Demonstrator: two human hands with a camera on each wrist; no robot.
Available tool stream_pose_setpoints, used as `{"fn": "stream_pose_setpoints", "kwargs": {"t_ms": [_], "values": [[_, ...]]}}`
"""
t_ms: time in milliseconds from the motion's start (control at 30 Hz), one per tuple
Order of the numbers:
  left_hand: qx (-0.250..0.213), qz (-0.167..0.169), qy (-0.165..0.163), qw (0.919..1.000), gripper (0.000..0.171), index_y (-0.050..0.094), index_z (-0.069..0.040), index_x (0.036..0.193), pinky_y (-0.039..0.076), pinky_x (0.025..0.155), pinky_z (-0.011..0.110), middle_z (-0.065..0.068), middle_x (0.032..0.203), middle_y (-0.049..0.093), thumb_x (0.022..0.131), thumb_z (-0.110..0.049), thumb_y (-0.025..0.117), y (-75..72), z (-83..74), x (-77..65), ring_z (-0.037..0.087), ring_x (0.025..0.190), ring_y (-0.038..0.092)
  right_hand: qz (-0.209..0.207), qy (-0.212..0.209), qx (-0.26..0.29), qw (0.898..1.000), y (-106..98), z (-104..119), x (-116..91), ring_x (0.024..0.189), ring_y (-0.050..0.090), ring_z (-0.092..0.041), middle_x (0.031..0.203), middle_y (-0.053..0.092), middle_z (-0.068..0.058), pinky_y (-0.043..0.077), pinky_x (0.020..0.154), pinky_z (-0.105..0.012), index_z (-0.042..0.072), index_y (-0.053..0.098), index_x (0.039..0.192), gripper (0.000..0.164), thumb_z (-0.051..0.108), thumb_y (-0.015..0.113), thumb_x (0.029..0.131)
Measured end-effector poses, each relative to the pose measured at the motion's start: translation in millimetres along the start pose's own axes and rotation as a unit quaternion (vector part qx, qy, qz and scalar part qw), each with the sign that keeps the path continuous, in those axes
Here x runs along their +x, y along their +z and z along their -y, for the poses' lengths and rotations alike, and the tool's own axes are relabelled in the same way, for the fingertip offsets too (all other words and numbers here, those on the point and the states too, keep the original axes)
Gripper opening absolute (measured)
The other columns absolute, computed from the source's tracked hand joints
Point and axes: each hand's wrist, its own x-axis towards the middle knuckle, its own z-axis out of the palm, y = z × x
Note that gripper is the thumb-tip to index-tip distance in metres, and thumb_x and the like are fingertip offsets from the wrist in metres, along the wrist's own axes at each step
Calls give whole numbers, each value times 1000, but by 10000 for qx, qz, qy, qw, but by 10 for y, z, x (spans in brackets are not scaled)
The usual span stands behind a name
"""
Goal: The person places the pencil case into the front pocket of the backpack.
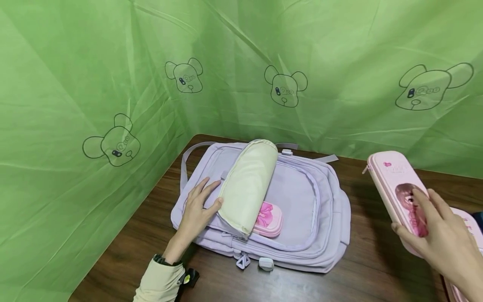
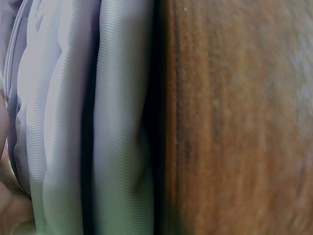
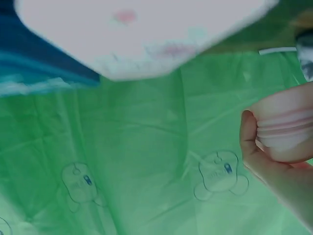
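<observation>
A lilac backpack (image 1: pixel 328 209) lies flat on the wooden table with its front pocket unzipped. The pocket's flap is folded back to the left, showing its cream lining (image 1: pixel 250 180). A pink pencil case with a flower print (image 1: pixel 273 220) sits in the pocket, partly covered by the flap. My left hand (image 1: pixel 197 209) rests on the backpack's left side, fingers extended, thumb touching the flap's edge. At the right, my right hand (image 1: pixel 447 233) grips another pink pencil case (image 1: pixel 390 172) with a doll-like picture, raised above the table. The right wrist view shows the thumb against its zipped side (image 3: pixel 283 125).
More pink cases (image 1: pixel 466 220) lie at the right edge, partly behind my right hand, beside a dark blue item (image 1: pixel 479 218) cut off by the frame. Straps (image 1: pixel 326 158) trail behind the backpack. A green curtain (image 1: pixel 234 109) encloses the table's left and far sides.
</observation>
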Motion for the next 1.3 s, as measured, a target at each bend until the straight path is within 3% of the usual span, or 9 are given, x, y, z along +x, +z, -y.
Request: {"fn": "stream_pose_setpoints", "kwargs": {"t_ms": [200, 433, 867, 1167, 1300], "values": [[-14, -4, 1, 10000, 49, 54, -24, 132, 22, 99, 61, 9, 145, 36, 86, -34, 64, 0, -10, -3, 37, 131, 27, 111, -23, 207, 9997, -68, 148, 166, 93, 37, -64, 141, 29, -33, 27, 75, -65, 8, 34, 144, 90, 30, 77, 68], [-21, 13, -30, 10000, 50, 53, -24, 133, 22, 99, 62, 9, 145, 35, 85, -35, 64, -3, 3, -9, 36, 131, 26, 362, 86, 435, 9984, -37, 280, 226, 111, 34, -61, 146, 27, -23, 27, 78, -63, 14, 37, 144, 88, 29, 79, 67], [-46, -29, -58, 10000, 47, 54, -27, 132, 24, 99, 60, 6, 145, 36, 86, -35, 62, -4, -19, -6, 32, 131, 28, 557, -312, 632, 9960, 49, 499, 296, 119, 38, -48, 145, 35, -14, 32, 77, -59, 21, 43, 141, 88, 32, 82, 64], [-34, -40, -7, 10000, 48, 54, -26, 132, 24, 98, 60, 9, 145, 36, 86, -34, 63, -1, -20, -4, 34, 130, 28, 618, -1079, 694, 9898, 168, 617, 366, 112, 44, -45, 144, 37, -9, 38, 74, -59, 21, 43, 141, 96, 22, 86, 56], [-29, -36, -14, 10000, 47, 54, -25, 132, 23, 99, 60, 9, 145, 36, 87, -34, 62, -1, -19, -3, 35, 131, 28, 670, -1295, 787, 9862, 229, 661, 389, 112, 44, -44, 144, 38, -10, 38, 75, -58, 20, 44, 141, 94, 20, 85, 57]]}}
